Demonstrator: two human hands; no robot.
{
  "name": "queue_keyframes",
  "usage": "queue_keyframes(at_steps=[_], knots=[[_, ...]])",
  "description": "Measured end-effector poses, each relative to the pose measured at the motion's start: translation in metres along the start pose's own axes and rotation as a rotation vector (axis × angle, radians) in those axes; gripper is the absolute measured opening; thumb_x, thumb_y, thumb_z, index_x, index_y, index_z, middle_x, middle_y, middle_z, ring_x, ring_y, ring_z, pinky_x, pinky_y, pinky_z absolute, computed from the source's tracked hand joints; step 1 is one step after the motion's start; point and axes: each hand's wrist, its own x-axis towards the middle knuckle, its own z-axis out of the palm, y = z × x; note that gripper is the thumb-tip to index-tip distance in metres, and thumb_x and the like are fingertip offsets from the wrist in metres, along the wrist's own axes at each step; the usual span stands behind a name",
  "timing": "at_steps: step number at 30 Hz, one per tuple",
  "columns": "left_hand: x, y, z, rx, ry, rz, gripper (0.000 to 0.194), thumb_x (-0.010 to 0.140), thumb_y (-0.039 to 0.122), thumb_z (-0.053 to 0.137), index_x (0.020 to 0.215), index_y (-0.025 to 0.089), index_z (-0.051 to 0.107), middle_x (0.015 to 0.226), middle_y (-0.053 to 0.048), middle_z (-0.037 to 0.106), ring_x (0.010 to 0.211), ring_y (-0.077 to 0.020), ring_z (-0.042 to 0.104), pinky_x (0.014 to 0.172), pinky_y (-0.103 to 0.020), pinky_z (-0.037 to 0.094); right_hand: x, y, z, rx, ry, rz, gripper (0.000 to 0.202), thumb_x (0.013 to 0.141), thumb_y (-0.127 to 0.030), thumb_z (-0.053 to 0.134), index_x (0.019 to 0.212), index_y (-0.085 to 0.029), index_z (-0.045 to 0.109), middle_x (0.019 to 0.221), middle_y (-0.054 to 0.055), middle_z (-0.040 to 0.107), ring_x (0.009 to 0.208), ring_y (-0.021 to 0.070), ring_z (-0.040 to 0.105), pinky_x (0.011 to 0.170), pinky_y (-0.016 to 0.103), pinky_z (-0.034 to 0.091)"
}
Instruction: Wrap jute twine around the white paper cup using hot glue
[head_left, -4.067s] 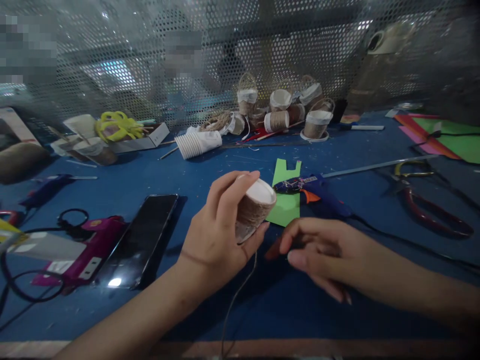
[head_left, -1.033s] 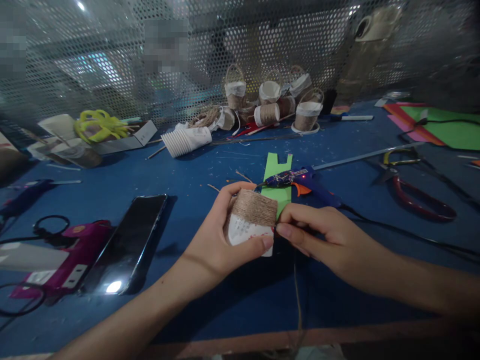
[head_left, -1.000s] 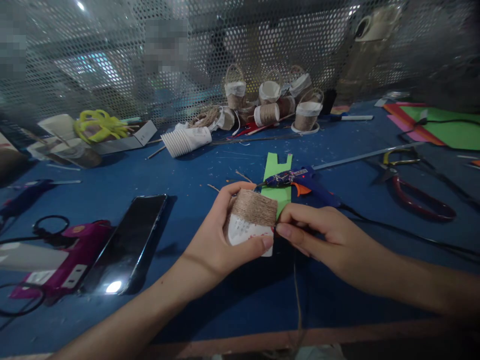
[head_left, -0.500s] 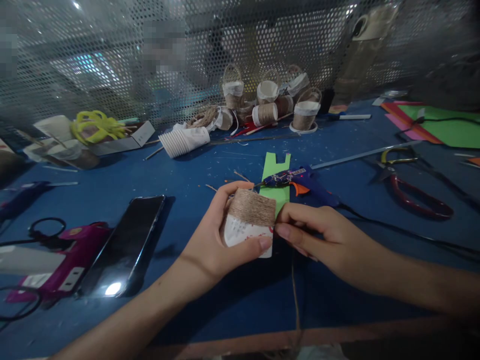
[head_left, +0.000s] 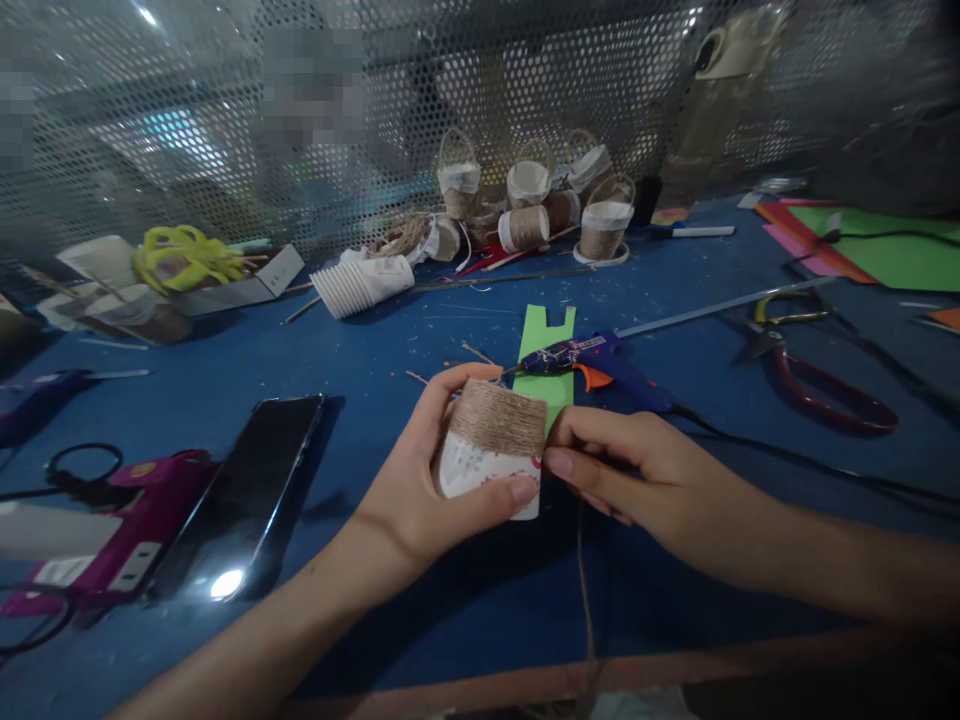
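My left hand (head_left: 420,490) grips a white paper cup (head_left: 480,472), thumb across its front and fingers behind it. Brown twine (head_left: 499,417) is wound in tight rows round the cup's upper part. At the cup's right side, my right hand (head_left: 630,465) pinches the twine strand (head_left: 585,590), which hangs down over the table's front edge. Just behind the cup lies a blue glue gun (head_left: 592,358) with an orange trigger, resting across a green card piece (head_left: 534,325).
A phone (head_left: 251,480) and a magenta power strip (head_left: 142,510) lie at the left. Red-handled pliers (head_left: 825,390) are at the right. Stacked paper cups (head_left: 360,285) and twine-wrapped baskets (head_left: 602,232) stand along the back, before a perforated metal screen (head_left: 390,120).
The view has shifted slightly, so most things appear a little further left. The cup is turned slightly in my left hand, and more of its red print shows.
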Motion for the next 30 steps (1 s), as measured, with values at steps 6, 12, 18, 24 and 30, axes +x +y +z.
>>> queue_keyframes(at_steps=[6, 12, 18, 24, 30], knots=[[-0.0006, 0.0013, 0.0007, 0.004, 0.003, 0.0, 0.071, 0.064, 0.02, 0.092, 0.125, 0.031, 0.057, 0.102, 0.0, 0.067, 0.084, -0.0159, 0.063, 0.074, -0.025, 0.053, 0.0002, -0.0017, 0.0003, -0.002, 0.01, -0.014, 0.028, 0.104, -0.035, 0.05, 0.081, -0.021, 0.057, 0.063, -0.007, 0.046, 0.055, 0.0087, 0.042, 0.052, 0.026, 0.031], [-0.0015, 0.0015, 0.001, 0.013, 0.011, 0.005, 0.071, 0.064, 0.021, 0.092, 0.126, 0.031, 0.057, 0.105, 0.001, 0.065, 0.084, -0.0152, 0.061, 0.074, -0.025, 0.052, -0.0001, -0.0011, 0.0004, 0.009, 0.001, 0.0, 0.027, 0.104, -0.034, 0.051, 0.081, -0.021, 0.057, 0.062, -0.007, 0.046, 0.055, 0.0088, 0.043, 0.052, 0.026, 0.032], [-0.0016, 0.0014, 0.0003, 0.011, 0.005, 0.008, 0.072, 0.064, 0.019, 0.092, 0.126, 0.032, 0.057, 0.108, 0.0, 0.065, 0.085, -0.0154, 0.062, 0.075, -0.025, 0.052, 0.0009, -0.002, -0.0003, 0.059, -0.015, 0.007, 0.024, 0.103, -0.032, 0.052, 0.084, -0.021, 0.057, 0.065, -0.007, 0.047, 0.055, 0.0085, 0.043, 0.052, 0.025, 0.034], [-0.0016, 0.0003, -0.0006, 0.011, -0.01, 0.011, 0.071, 0.066, 0.021, 0.091, 0.127, 0.031, 0.057, 0.11, -0.001, 0.066, 0.085, -0.0163, 0.062, 0.076, -0.027, 0.053, 0.002, -0.0029, 0.0006, 0.158, -0.037, 0.053, 0.023, 0.102, -0.031, 0.052, 0.083, -0.02, 0.056, 0.064, -0.007, 0.046, 0.054, 0.0082, 0.042, 0.05, 0.024, 0.034], [-0.0025, 0.0003, -0.0003, 0.007, -0.001, 0.017, 0.072, 0.065, 0.02, 0.092, 0.127, 0.033, 0.058, 0.115, -0.001, 0.066, 0.088, -0.0155, 0.063, 0.076, -0.025, 0.053, 0.0005, -0.0037, 0.0004, 0.267, -0.076, 0.085, 0.024, 0.103, -0.036, 0.054, 0.087, -0.019, 0.061, 0.065, -0.007, 0.045, 0.055, 0.0082, 0.04, 0.049, 0.022, 0.035]])
